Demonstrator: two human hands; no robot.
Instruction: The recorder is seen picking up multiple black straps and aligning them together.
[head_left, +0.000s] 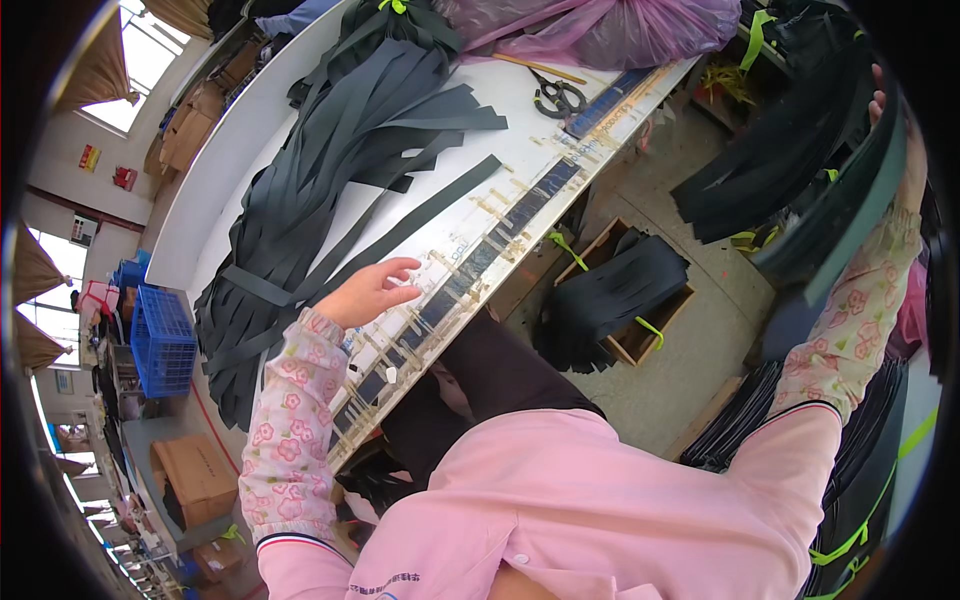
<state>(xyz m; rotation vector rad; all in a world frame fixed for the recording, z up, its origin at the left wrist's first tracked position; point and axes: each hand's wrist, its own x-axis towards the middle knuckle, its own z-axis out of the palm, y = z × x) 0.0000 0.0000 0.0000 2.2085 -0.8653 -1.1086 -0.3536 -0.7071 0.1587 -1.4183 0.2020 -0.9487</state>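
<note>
Packages and signs: a brown cardboard box (196,476) sits on the floor at lower left, more cartons (190,125) stacked beyond the table's far end. Blue plastic crate (163,341) stands beside the table's left edge. Two small red signs (108,167) on the far wall, print too small to tell. Pink plastic bag (600,30), full and bulging, lies at the table's top end, black scissors (558,97) just below it.

Left hand (368,292) hovers over the white table (240,150), fingers loosely spread, clamped on nothing. One long black strap (420,222) lies just beyond the fingertips, its long axis running diagonally from lower left toward upper right. The main strap pile (330,170) lies past it, fanned along the same diagonal.

Right hand (900,150) is raised at the frame's right rim, closed around a bundle of black straps (790,160) that droops leftward; finger detail is partly hidden.

Wooden box (625,340) of straps on the floor between.
</note>
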